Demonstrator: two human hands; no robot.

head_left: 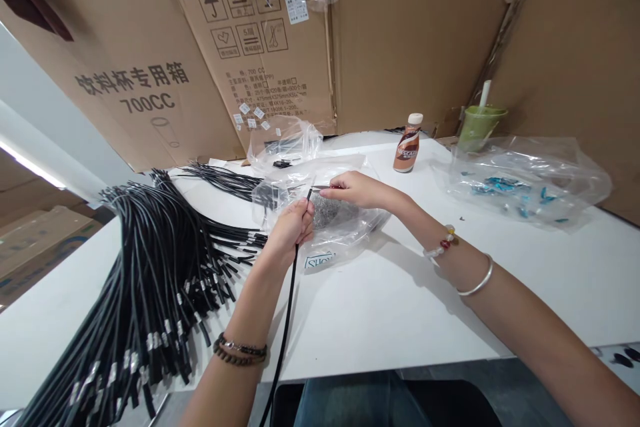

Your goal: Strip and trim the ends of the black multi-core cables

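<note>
White tabletop (400, 293) fills our view, walled at the back by flattened cardboard boxes (165, 60).

At the centre our left hand (293, 227) is clenched around a black cord (286, 320), gripping it just below its upper tip; the rest trails down past the table edge toward six o'clock. Our right hand (355, 190) pinches something small and thin, partly red, pointed at the cord's tip; we cannot tell exactly what it is. Both hands work over a clear bag (340, 220) holding a grey mass of small parts.

We judge the cord light, limp and slightly rubbery. It bends under its own weight, so a hold close to the tip keeps the end steady, while a grip farther down would let it droop.

At nine o'clock lies a big bundle of similar cords (150, 280), many with metal ends, fanning toward the lower left. At twelve sits another crumpled bag (285, 140). At one o'clock stands a coffee bottle (409, 143), beyond it a green cup (479, 125) with a straw. At two o'clock a third bag (525, 187) holds blue pieces.
</note>
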